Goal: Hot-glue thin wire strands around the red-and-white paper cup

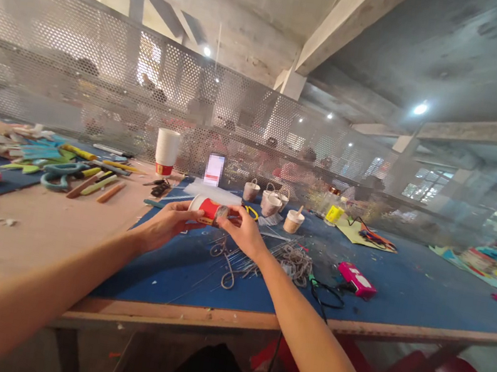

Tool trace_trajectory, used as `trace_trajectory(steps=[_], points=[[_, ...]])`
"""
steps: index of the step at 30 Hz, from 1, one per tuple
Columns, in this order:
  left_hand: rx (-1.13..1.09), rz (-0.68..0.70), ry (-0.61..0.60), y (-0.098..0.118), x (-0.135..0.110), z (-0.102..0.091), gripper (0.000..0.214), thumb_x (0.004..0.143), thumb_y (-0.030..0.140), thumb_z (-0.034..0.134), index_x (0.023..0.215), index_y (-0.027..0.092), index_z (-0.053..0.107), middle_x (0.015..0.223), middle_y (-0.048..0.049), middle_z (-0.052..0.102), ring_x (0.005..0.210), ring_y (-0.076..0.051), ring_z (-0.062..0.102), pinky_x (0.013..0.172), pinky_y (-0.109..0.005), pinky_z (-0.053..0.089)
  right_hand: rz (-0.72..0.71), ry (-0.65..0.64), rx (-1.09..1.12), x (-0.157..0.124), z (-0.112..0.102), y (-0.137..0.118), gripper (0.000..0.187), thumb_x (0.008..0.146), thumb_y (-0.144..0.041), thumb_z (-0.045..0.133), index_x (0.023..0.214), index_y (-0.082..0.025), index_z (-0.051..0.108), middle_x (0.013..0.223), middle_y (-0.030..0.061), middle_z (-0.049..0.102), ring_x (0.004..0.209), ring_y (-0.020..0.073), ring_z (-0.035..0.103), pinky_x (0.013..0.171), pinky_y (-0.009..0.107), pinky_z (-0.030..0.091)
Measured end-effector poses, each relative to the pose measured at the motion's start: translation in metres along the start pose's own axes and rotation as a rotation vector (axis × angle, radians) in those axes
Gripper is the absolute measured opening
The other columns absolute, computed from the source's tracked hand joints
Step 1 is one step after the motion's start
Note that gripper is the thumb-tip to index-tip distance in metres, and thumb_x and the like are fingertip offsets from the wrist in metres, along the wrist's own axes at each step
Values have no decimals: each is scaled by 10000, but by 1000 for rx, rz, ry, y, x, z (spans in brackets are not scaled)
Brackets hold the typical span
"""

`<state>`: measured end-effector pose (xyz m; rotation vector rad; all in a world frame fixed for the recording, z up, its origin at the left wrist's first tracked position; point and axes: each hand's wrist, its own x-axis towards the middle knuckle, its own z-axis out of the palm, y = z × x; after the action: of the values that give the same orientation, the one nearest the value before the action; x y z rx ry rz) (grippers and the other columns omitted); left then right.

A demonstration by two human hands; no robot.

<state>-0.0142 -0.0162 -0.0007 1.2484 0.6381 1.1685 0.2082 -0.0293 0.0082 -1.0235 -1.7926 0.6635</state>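
A red and white paper cup [208, 209] lies on its side in the air above the blue table mat, held between both hands. My left hand [172, 219] grips it at the white rim end, fingers wrapped round it. At the greyish base end, my right hand [241, 228] closes its thumb and fingers on the cup. Grey cord seems to cover that base, though the fingers hide part of it. Below the hands, a loose grey cord [228, 274] curls on the mat beside a tangled pile of cord [295, 264] and thin clear strands.
A stack of paper cups [167, 150] stands at the back left. Cord-wrapped cups [273, 203] and a cup with a stick [293, 221] stand behind the hands. Scissors [58, 174] and markers lie left. A pink device [356, 280] with a black cable sits right. A mesh screen [248, 129] rises behind.
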Motion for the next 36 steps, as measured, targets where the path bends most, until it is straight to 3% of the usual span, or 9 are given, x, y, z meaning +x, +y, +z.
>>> trace_trajectory(steps=[7, 18, 21, 25, 27, 33, 36], points=[[0, 1, 55, -2, 4, -7, 236, 762, 357, 871, 930, 198, 828, 999, -84, 831, 886, -212, 741, 860, -318, 548, -154, 32, -79, -3, 3, 1, 488, 818, -320, 793, 1259, -208, 616, 1305, 86, 694, 1111, 198, 701, 1011, 326, 549], [-40, -17, 32, -4, 4, -5, 239, 740, 299, 885, 928, 166, 819, 984, -100, 830, 876, -233, 756, 881, -365, 575, -231, 62, -191, -5, 5, 4, 540, 822, -231, 792, 1320, -228, 584, 1376, 96, 647, 1198, 215, 677, 1103, 361, 491], [-32, -4, 50, -3, 4, -5, 253, 729, 313, 896, 923, 167, 824, 995, -104, 830, 905, -234, 753, 898, -363, 574, -208, 119, -175, -4, 6, 6, 484, 817, -262, 813, 1249, -192, 606, 1270, 113, 695, 1064, 211, 722, 1017, 357, 534], [-36, -5, 52, -2, 4, -6, 284, 711, 318, 914, 926, 156, 824, 1013, -115, 831, 951, -238, 751, 950, -378, 565, -135, 106, -174, -4, 6, 7, 191, 857, -277, 780, 1006, -198, 689, 947, 43, 774, 905, 196, 737, 893, 313, 552], [-39, 1, 62, -2, 4, -6, 272, 696, 312, 922, 889, 150, 819, 1000, -121, 832, 954, -246, 757, 950, -381, 566, -126, 89, -201, -4, 6, 7, 89, 883, -278, 750, 921, -208, 709, 899, 24, 778, 858, 183, 732, 862, 291, 543], [-64, 5, 84, 1, 3, -6, 262, 702, 296, 917, 892, 152, 809, 972, -121, 832, 925, -240, 760, 901, -358, 588, -180, -6, -232, -7, 2, 2, 184, 949, -388, 678, 937, -222, 758, 930, 23, 788, 884, 182, 729, 869, 275, 529], [-90, -6, 93, 2, 3, -7, 250, 707, 291, 910, 885, 154, 802, 947, -111, 827, 875, -220, 751, 878, -351, 593, -241, 84, -363, -6, -12, 1, 261, 993, -442, 610, 1003, -226, 755, 1017, 50, 762, 934, 184, 711, 901, 281, 518]])
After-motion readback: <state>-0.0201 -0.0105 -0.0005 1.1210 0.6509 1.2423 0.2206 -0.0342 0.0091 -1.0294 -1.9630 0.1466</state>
